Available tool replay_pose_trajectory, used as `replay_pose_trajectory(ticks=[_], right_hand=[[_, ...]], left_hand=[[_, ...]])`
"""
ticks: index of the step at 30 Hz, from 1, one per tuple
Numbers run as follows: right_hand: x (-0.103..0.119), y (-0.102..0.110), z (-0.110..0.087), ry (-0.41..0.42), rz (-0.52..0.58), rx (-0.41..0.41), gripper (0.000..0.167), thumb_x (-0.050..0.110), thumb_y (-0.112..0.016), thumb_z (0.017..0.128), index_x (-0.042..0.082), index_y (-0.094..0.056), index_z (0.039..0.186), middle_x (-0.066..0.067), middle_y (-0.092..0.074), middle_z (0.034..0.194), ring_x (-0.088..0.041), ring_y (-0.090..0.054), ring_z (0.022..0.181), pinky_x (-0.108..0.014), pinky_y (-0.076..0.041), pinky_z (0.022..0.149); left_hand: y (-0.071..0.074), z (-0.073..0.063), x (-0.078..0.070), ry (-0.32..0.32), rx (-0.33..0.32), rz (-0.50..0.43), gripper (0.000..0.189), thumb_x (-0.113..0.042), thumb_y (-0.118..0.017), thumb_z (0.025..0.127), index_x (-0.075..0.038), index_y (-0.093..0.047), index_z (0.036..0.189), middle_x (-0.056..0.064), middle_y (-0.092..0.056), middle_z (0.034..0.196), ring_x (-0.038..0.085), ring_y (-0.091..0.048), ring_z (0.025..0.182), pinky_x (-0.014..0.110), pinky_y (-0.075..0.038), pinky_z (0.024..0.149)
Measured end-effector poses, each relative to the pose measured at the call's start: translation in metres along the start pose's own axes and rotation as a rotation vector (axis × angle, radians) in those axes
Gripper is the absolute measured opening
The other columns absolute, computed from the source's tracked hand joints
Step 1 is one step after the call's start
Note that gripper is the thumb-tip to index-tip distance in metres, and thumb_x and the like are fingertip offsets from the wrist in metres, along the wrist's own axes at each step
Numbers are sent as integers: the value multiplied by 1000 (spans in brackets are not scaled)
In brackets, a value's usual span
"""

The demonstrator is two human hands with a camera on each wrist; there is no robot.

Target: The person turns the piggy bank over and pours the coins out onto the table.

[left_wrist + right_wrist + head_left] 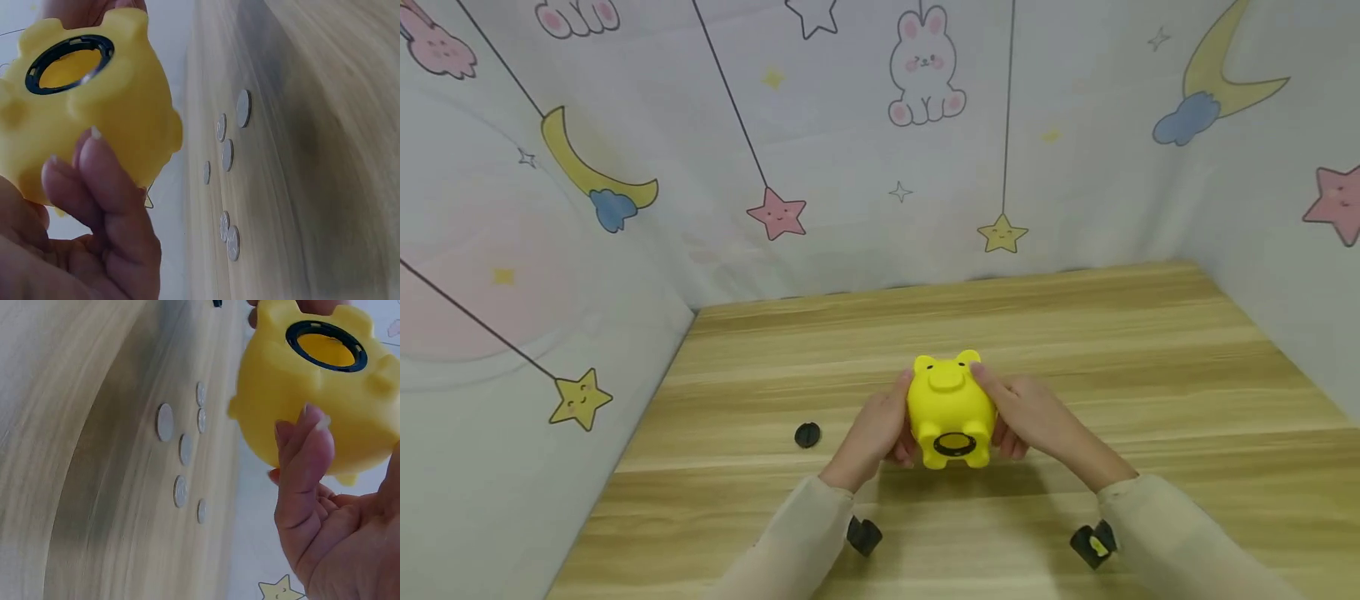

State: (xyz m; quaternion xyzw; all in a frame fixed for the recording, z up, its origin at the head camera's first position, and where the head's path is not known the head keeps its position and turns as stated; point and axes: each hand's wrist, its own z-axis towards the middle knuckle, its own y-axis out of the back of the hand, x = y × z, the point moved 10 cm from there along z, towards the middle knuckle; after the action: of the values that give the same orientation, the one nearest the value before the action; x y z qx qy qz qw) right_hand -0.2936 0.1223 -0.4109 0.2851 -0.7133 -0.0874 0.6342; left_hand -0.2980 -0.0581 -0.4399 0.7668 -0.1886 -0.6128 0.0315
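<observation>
A yellow piggy bank (950,404) is held up over the table between both hands, its snout towards the head camera. My left hand (880,422) grips its left side and my right hand (1026,412) its right side, thumbs up near the ears. On its underside a black ring (37,74) surrounds an uncovered round hole, seen in both wrist views. Several silver coins (180,490) lie on the wood below; in the head view the piggy bank and hands hide them. A round black plug (807,435) lies left of my left hand.
The wood-grain table (760,350) meets a white fabric backdrop (850,150) printed with stars, moons and rabbits at the back and on both sides. Black wrist mounts (864,536) hang at the cuffs of the pale sleeves (797,533).
</observation>
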Motion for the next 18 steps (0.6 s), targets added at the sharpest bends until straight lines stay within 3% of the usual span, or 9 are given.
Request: replay_pose_trajectory(ticks=[2,5,7,9,12,13,15,18], right_hand=[[-3,-1,1,-37,-14,1,84,75,-29,95,2,-66,75,-16,-64,62,-25,-61,45,-36,-54,44],[-5,-3,1,-50,4,13,83,74,-32,95,1,-66,77,-15,-65,61,-27,-62,47,-38,-55,44],[-4,-4,1,-30,42,38,78,70,-37,97,-1,-68,93,-15,-66,67,-30,-65,53,-40,-56,46],[-4,-4,2,-7,79,70,73,64,-46,97,-4,-63,117,-17,-68,81,-32,-67,63,-42,-57,49],[-4,-3,3,45,128,103,79,52,-62,95,0,-37,148,-24,-63,113,-34,-69,85,-44,-59,57],[-3,-3,3,66,138,109,85,48,-67,93,2,-28,154,-26,-59,123,-34,-68,91,-45,-60,61],[-3,-1,3,116,154,102,90,41,-74,90,6,-24,156,-29,-51,136,-36,-66,103,-46,-60,70],[1,1,3,209,139,75,94,33,-79,86,8,-22,157,-30,-43,145,-40,-59,117,-45,-57,82]], left_hand=[[-2,-1,3,32,2,25,84,-66,-26,101,-2,-63,61,8,-59,51,15,-52,38,29,-52,42],[-3,0,3,40,16,34,81,-62,-25,103,-1,-64,67,11,-62,57,15,-53,41,30,-53,44],[-1,1,1,20,24,25,76,-60,-26,104,-1,-64,77,15,-64,64,17,-56,44,32,-55,46],[0,2,-2,-15,34,5,68,-58,-28,105,-1,-64,92,16,-65,75,21,-60,52,34,-57,49],[1,2,-8,-89,62,-55,58,-52,-31,106,-4,-58,125,15,-63,98,32,-66,71,36,-59,56],[1,2,-10,-110,70,-74,56,-50,-32,107,-7,-53,135,15,-62,106,36,-67,78,37,-59,59],[0,1,-15,-161,94,-109,53,-46,-34,108,-13,-41,149,13,-58,118,41,-65,89,38,-60,62],[-1,-1,-20,-224,118,-142,52,-41,-35,109,-18,-31,156,14,-54,127,42,-64,94,41,-60,64]])
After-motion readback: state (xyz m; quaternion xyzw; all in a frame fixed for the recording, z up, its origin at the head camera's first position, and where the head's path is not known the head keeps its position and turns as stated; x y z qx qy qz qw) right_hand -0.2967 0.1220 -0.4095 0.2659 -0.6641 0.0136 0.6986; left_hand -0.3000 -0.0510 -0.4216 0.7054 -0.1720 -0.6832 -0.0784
